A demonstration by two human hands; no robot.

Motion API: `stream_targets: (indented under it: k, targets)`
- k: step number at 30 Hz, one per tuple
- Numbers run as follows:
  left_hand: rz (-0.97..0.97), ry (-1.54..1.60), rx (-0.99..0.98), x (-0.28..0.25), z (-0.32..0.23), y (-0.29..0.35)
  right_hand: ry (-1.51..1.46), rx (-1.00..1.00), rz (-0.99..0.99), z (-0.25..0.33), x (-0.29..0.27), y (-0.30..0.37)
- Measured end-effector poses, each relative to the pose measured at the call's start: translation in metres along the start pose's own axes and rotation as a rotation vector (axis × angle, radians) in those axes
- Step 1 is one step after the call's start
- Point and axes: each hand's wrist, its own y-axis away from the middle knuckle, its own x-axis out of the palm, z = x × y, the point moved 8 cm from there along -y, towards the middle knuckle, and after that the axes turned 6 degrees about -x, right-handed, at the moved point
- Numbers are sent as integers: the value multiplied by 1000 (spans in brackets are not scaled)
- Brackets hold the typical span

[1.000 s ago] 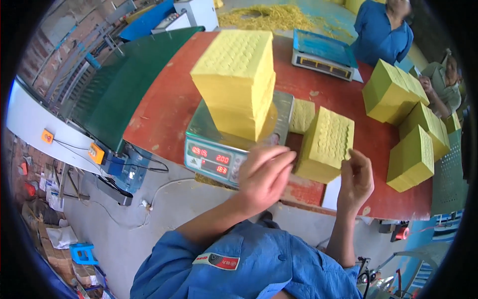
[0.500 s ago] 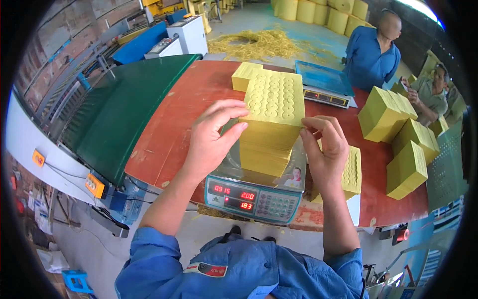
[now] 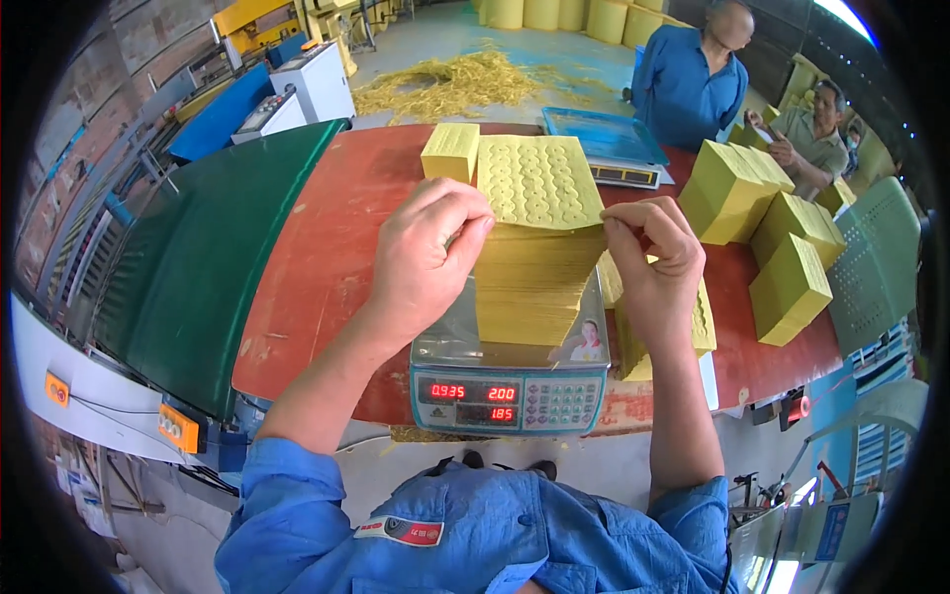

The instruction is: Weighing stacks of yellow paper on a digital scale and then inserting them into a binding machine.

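Note:
A tall stack of yellow paper sheets (image 3: 529,292) with embossed round patterns stands on a digital scale (image 3: 445,342) in front of me. My left hand (image 3: 426,252) is closed, thumb and fingers pinching the near left corner of the top paper (image 3: 539,183). At the near right corner, my right hand (image 3: 661,259) pinches the same paper between thumb and fingers. The paper's near edge bows slightly between the hands, just above the sheets below. How many sheets are pinched I cannot tell. Red digits glow on the scale's front panel.
A smaller yellow stack (image 3: 450,151) sits behind on the red table (image 3: 307,287); another (image 3: 705,322) stands beside the scale. Several stacks (image 3: 737,193) occupy the right side. A second scale (image 3: 609,139) is at the back. Two people (image 3: 693,79) are beyond the table; a green conveyor (image 3: 218,277) lies left.
Both hands have closed on the top paper's near corners, and its near edge now bows. The scale's lit reading has changed slightly. My view has shifted a little.

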Motion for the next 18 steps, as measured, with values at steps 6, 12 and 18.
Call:
stream_targets:
  k: [6, 12, 18]
  targets:
    - [-111, 83, 23, -19, -21, 16, -389, 227, -176, -1, -11, 25]
    - [22, 18, 134, -2, -67, 88, -553, 504, 29, 4, -10, 64]
    - [-106, 897, -668, 55, -22, 132, -489, 543, 36, -24, -33, 116]
